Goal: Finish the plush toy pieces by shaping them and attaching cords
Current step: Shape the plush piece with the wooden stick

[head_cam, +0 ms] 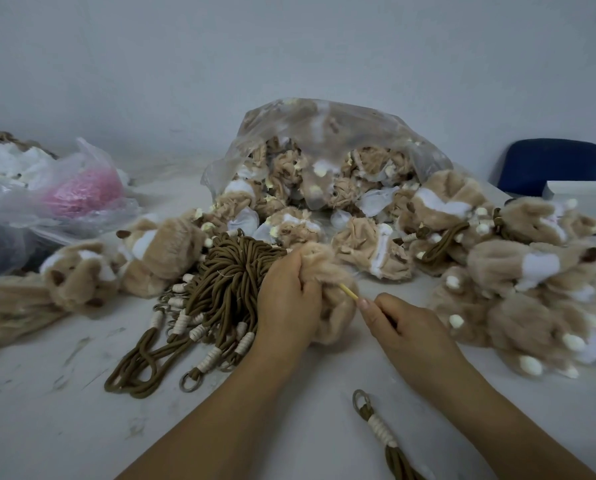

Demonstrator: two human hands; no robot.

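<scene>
My left hand (287, 299) grips a tan plush piece (334, 289) just above the table's middle. My right hand (398, 318) pinches a thin yellow stick (349, 292) whose tip is pushed into that plush piece. A bundle of brown cords (217, 289) with white wrapped ends and metal rings lies left of my left hand. One loose cord (381, 431) with a ring lies near the front edge, under my right forearm.
A clear plastic bag (324, 140) spills unturned plush pieces behind my hands. Shaped plush toys are heaped at the right (531, 292) and at the left (82, 275). Plastic bags with a pink ball (82, 192) sit far left. A blue chair (549, 164) stands back right.
</scene>
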